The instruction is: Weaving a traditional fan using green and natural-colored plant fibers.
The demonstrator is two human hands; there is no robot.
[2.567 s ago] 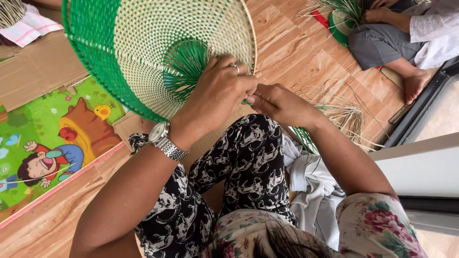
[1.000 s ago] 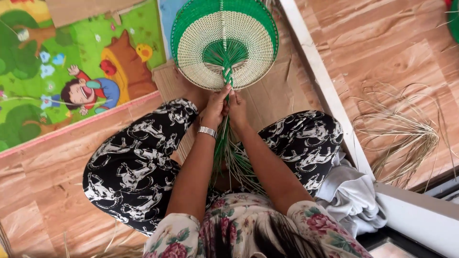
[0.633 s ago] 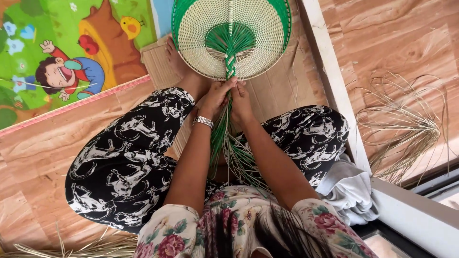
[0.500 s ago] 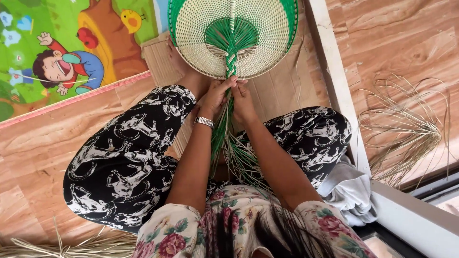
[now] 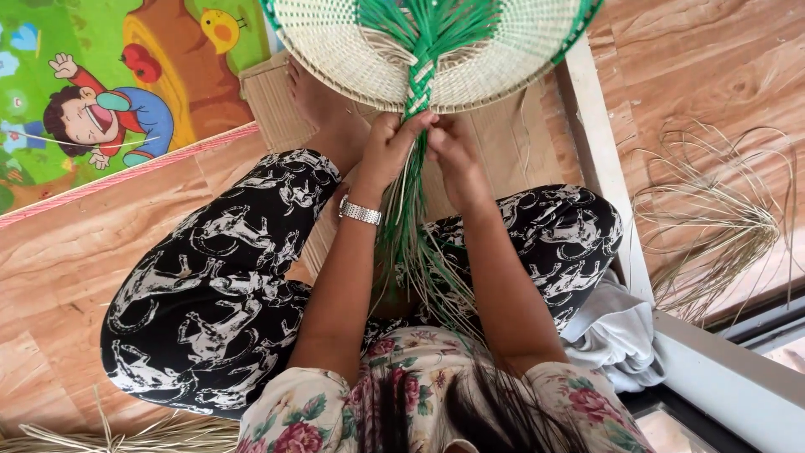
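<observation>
A round woven fan (image 5: 352,50), pale straw with a green rim and green centre, lies at the top of the view over a sheet of cardboard (image 5: 495,151). A green and pale braid (image 5: 419,84) runs down from its centre. My left hand (image 5: 388,149) and my right hand (image 5: 449,149) pinch the braid's lower end from either side. A loose bundle of green and straw strands (image 5: 411,243) trails from my fingers down to my lap. A metal watch (image 5: 360,211) sits on my left wrist.
A colourful cartoon play mat (image 5: 109,92) covers the floor at the upper left. Loose straw strands (image 5: 721,226) lie on the wooden floor at the right, beyond a white door sill (image 5: 604,184). A grey cloth (image 5: 612,327) rests by my right knee. More straw (image 5: 126,436) lies at the bottom left.
The fan has come closer and moved up, so its top is now out of view. Both hands have stayed on the braid's end, a little higher than before.
</observation>
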